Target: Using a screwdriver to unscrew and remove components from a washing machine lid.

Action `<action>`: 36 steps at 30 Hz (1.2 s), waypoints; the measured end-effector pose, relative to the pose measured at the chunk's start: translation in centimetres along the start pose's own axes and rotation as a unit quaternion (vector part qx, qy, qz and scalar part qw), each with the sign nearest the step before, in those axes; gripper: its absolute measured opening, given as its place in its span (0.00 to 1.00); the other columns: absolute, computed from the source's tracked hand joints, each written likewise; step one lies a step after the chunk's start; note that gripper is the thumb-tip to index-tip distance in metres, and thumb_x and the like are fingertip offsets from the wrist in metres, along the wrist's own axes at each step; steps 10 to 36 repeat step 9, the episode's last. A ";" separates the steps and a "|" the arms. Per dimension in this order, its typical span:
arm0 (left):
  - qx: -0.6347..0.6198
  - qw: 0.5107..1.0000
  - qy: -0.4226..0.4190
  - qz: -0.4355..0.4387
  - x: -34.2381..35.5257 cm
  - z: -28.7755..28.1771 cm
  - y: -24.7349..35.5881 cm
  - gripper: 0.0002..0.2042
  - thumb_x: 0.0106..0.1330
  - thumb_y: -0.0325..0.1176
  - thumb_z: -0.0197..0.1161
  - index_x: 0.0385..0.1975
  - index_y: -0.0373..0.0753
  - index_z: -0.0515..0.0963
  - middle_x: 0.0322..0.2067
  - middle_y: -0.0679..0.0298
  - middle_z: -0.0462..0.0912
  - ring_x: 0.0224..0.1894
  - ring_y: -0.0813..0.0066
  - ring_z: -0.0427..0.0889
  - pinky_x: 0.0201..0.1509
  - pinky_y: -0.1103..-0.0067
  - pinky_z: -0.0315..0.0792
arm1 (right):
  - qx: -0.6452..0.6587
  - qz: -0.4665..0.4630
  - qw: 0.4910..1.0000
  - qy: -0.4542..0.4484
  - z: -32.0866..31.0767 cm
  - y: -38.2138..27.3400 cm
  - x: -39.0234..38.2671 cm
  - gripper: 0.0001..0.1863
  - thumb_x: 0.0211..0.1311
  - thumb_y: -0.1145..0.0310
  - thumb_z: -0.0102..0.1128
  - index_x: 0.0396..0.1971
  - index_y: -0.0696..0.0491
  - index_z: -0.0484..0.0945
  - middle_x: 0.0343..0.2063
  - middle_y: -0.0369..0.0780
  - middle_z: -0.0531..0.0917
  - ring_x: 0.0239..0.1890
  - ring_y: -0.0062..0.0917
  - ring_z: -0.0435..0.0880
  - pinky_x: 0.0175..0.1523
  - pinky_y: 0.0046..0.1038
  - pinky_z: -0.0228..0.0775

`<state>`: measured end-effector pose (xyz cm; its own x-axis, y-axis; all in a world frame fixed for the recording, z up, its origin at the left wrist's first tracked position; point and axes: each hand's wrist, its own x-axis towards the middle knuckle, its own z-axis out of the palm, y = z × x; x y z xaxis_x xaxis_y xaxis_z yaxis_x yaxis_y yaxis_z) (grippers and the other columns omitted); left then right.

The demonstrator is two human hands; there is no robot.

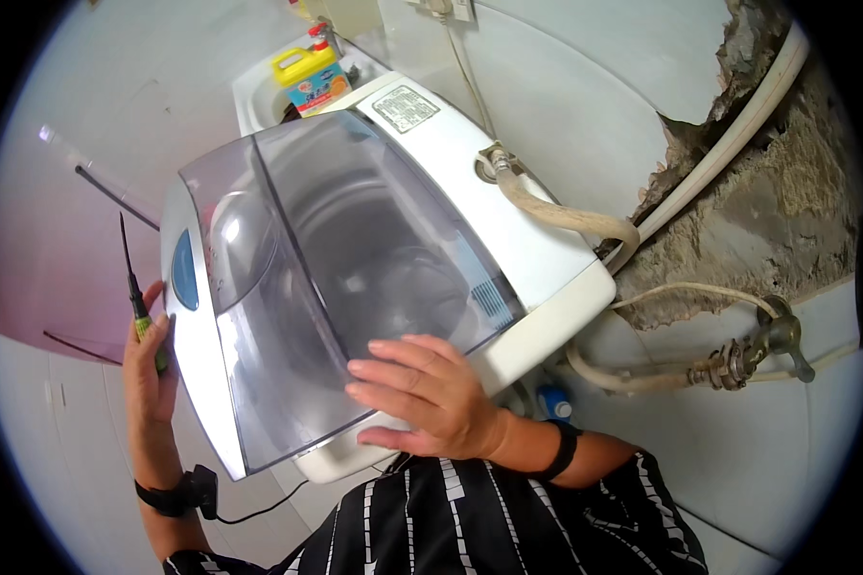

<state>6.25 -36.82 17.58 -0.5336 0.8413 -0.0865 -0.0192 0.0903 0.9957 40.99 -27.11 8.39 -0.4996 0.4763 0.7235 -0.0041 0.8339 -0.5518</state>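
Note:
A white top-loading washing machine (556,254) stands in front of me, its see-through folding lid (288,369) lying over the tub. My left hand (149,379) is closed around a screwdriver (143,326) with a green and black handle, its thin dark shaft pointing up and away. The fingers of that hand are also against the machine's silver front panel (206,369), at its left edge. Over the near right part of the lid, my right hand (431,398) has its fingers spread and holds nothing. It seems to rest on the lid.
A beige hose (566,216) runs from the machine's top to the right. Beside it are a brass tap (777,335) and a broken wall patch (738,220). Behind stands a yellow-topped jug (312,81) on a white sink (249,96). A blue bottle (554,402) stands low at right.

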 end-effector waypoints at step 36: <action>0.146 0.967 -0.055 0.203 2.0 4.9 8.7 0.31 0.70 0.43 0.67 0.67 0.32 0.69 0.49 0.54 0.82 0.46 0.74 0.85 0.51 0.84 0.78 | -0.150 -0.065 0.986 -0.028 -4.3 -0.3 4.5 0.34 0.48 0.60 0.77 0.60 0.49 0.80 0.53 0.42 0.83 0.51 0.38 0.85 0.52 0.36 0.78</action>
